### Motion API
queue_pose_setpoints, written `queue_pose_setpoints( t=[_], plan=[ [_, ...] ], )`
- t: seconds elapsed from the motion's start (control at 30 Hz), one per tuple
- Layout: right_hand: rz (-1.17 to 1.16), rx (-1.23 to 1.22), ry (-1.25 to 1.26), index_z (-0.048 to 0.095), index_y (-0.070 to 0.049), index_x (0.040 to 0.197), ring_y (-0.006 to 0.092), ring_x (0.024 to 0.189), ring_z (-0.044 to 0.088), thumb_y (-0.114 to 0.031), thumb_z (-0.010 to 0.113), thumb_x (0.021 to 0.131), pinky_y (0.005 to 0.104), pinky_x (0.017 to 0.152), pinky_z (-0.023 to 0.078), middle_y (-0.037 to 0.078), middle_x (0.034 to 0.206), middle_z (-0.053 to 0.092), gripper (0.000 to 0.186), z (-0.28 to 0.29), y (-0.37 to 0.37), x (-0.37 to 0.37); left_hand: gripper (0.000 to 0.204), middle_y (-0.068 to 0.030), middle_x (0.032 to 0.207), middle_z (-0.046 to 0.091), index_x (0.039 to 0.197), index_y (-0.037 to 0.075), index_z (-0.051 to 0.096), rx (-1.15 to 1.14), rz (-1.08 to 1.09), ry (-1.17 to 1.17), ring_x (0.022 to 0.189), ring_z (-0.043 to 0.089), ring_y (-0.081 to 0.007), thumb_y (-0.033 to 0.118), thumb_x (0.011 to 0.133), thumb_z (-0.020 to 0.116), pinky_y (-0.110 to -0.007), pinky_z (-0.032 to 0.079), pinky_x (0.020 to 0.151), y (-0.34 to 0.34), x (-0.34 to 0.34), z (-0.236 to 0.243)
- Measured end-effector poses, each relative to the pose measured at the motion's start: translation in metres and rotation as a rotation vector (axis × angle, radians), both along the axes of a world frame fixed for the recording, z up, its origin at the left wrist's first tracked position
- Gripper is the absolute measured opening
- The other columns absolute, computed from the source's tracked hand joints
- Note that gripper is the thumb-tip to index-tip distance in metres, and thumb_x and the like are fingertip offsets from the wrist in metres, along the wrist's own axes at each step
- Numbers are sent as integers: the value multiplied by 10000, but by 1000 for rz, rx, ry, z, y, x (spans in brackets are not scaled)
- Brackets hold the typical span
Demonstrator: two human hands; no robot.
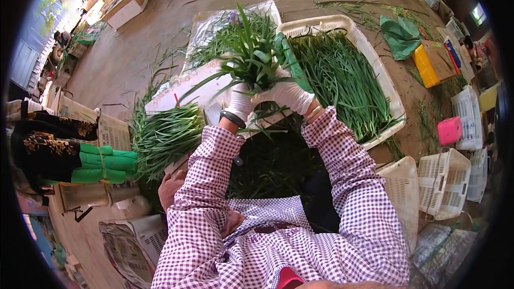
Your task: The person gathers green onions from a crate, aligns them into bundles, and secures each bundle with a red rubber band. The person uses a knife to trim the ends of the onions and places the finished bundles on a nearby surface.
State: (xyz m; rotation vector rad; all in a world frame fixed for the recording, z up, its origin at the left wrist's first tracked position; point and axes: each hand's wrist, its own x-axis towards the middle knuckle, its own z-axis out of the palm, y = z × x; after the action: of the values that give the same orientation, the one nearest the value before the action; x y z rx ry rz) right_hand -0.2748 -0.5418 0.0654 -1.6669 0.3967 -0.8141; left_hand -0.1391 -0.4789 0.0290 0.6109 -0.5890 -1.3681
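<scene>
Both my hands wear thin white gloves and are raised together over a low white work board [176, 96]. Between them stands a bunch of long, flat green leaves like garlic chives [256, 59], tips upward and fanning out. My left hand [241, 100] is closed round its lower left side. On the lower right side, my right hand [288, 95] grips the same bunch; its lower end is partly hidden by my hands. To the left of my left forearm lies a heap of cut chives [168, 132], pale stems toward the board.
A white plastic crate [396, 101] full of chives stands right of my hands. Loose greens lie on a silver sheet [274, 9] beyond. Green padded rolls [104, 163] are at left; stacked crates [444, 182] and a pink container [450, 130] at right. People sit far off.
</scene>
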Motion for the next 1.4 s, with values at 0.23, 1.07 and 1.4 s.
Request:
queue_pose_setpoints(
  t=[0.23,1.07,1.4],
  plan=[
    [-151,-146,75,590,-31,1156,158,879,617,-96,769,746,301,795,497,94,1001,676,452,20,10,31,766,-135,1314,485,1340,31,400,304,-140,338,1188,479,-285,226,722,807,-388,415,1017,4,1,12],
    [-363,-363,41,599,-9,1045,153,789,616,-121,722,823,289,728,511,38,931,646,277,68,92,-52,1270,-247,1420,361,1502,111,108,408,131,-1282,1298,391,-351,275,513,888,-391,320,1069,150,-45,-5],
    [-515,-36,-163,628,-4,1016,160,790,627,-156,654,874,304,748,506,61,915,654,210,161,179,-143,166,-173,886,673,995,113,666,289,-58,-1340,830,648,-326,155,856,587,-392,492,732,230,-100,-37]
  ],
)
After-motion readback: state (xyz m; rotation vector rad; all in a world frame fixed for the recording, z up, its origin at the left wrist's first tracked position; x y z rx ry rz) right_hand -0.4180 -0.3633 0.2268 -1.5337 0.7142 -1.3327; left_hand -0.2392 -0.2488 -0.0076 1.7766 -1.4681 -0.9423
